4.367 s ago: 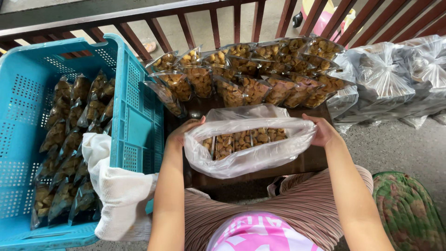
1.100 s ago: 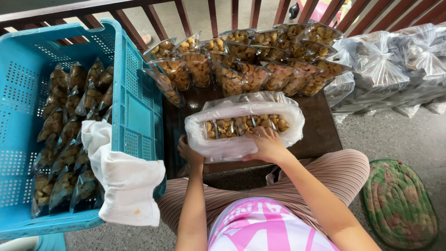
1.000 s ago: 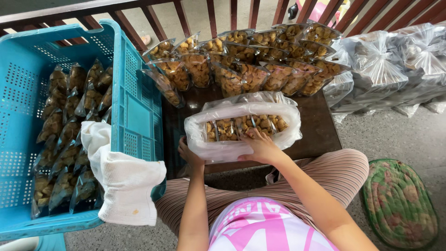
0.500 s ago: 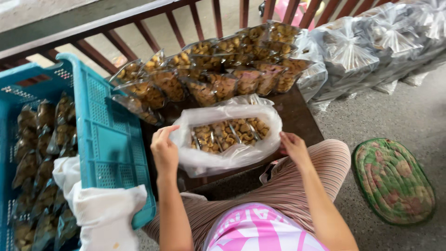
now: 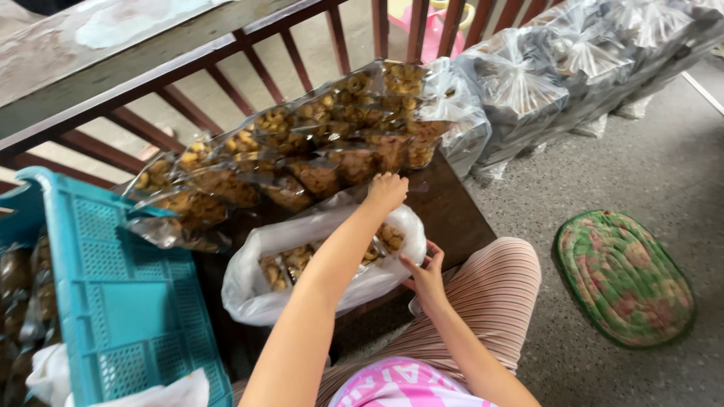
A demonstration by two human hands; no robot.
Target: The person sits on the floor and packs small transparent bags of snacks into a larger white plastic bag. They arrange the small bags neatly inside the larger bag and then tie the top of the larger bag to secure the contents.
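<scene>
Reaching over the plastic bag (image 5: 256,290), left hand (image 5: 386,190) grasps a snack packet (image 5: 360,162) — right hand (image 5: 424,276) pinches the bag's edge.

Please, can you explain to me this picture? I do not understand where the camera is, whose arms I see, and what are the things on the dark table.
The camera sits on a person's head and looks down, so both arms are theirs. The left hand reaches across to the row of clear snack packets on the dark table. The right hand holds the edge of a large clear plastic bag that has packets inside. A blue crate stands at the left, and a green mat lies on the floor.
</scene>
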